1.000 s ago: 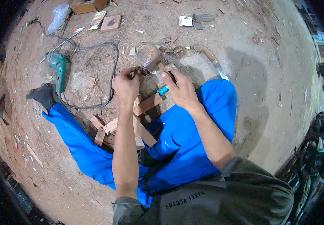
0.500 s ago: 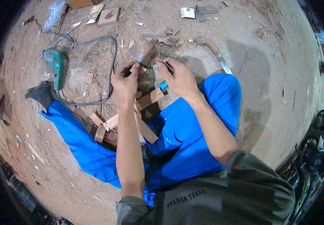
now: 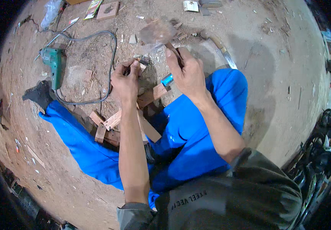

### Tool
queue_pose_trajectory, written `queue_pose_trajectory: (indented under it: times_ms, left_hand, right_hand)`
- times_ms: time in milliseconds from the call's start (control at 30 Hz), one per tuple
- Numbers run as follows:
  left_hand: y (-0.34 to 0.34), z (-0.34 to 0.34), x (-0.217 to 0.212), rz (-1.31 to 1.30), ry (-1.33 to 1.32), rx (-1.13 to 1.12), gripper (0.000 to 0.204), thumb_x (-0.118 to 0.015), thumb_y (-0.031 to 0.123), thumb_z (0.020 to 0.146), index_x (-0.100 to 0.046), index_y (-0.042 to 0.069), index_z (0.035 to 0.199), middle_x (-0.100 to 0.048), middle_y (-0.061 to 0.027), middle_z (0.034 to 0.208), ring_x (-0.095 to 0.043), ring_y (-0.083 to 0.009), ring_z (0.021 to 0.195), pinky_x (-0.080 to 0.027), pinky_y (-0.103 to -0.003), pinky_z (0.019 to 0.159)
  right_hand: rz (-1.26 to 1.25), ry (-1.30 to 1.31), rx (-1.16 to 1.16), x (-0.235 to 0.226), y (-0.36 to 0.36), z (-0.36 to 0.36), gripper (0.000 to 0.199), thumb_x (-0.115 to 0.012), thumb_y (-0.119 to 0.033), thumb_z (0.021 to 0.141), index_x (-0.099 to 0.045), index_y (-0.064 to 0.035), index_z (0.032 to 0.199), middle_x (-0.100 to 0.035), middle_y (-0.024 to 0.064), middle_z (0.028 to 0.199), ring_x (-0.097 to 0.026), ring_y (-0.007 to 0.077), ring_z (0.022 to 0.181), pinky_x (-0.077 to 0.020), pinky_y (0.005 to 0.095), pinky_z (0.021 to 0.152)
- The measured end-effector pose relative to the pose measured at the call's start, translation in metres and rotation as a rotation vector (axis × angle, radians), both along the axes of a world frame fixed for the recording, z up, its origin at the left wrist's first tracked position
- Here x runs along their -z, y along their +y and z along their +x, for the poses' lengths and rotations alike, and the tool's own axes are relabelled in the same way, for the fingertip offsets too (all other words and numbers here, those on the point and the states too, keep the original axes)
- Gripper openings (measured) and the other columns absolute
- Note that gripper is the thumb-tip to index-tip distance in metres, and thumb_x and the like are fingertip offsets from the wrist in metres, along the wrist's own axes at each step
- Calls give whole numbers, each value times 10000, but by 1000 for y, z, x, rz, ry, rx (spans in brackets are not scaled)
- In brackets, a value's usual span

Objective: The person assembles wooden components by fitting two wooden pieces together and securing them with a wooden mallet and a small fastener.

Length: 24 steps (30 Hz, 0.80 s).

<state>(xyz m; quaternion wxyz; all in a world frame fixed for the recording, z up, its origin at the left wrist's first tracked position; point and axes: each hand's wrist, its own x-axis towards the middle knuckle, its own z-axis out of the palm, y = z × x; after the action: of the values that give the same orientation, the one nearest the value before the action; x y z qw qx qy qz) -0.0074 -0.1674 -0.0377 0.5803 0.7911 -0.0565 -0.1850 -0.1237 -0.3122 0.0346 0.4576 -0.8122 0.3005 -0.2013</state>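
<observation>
My right hand [image 3: 188, 73] is wrapped round the handle of a wooden mallet [image 3: 157, 32], whose blurred head is raised beyond my fingers. To its left, my left hand [image 3: 125, 82] is closed in a pinch on something small; a dark tip and a bit of pale wood show beside the fingertips, but I cannot make out what it is. Just below my right hand lies a blue cylindrical piece [image 3: 167, 79], against the end of a wooden bar [image 3: 156, 94]. Joined or crossed wooden pieces [image 3: 149, 126] lie between my legs, partly hidden by my left forearm.
A green corded drill [image 3: 54, 65] lies on the dusty floor at the left, its black cable [image 3: 113, 50] looping toward my left hand. A knife [image 3: 225, 50] with a wooden handle lies near my right knee. Farther off are a wooden block [image 3: 108, 10] and a plastic bag [image 3: 52, 15].
My right hand has lifted the mallet up and away from my left hand's fingertips. The left hand keeps its pinch in nearly the same place. The whole view has shifted slightly.
</observation>
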Motion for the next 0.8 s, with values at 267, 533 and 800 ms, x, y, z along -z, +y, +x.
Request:
queue_pose_trajectory:
  times_ms: [267,533,800]
  left_hand:
    - [-5,4,2,-91,-127,-58,141,-739,111,916,-725,-29,930,-716,-48,800,-606,-99,698,-496,-275,660]
    - [-4,2,4,15,-129,-63,159,-723,96,930,-730,-39,1014,-736,-85,847,-654,-106,770,-523,-265,702]
    - [7,13,20,64,-236,-64,141,-728,105,927,-726,-32,961,-729,-73,838,-629,-115,729,-510,-277,703]
  right_hand:
    - [-175,-4,-110,1,6,8,360,-619,-294,998,-600,30,843,-584,264,602,-655,438,584,-467,477,489]
    - [-214,64,-92,12,3,11,358,-592,-312,1008,-596,23,883,-603,260,618,-656,439,582,-469,504,488]
    - [-192,145,-110,10,13,13,343,-566,-295,1016,-611,31,921,-615,258,591,-667,437,587,-522,513,528]
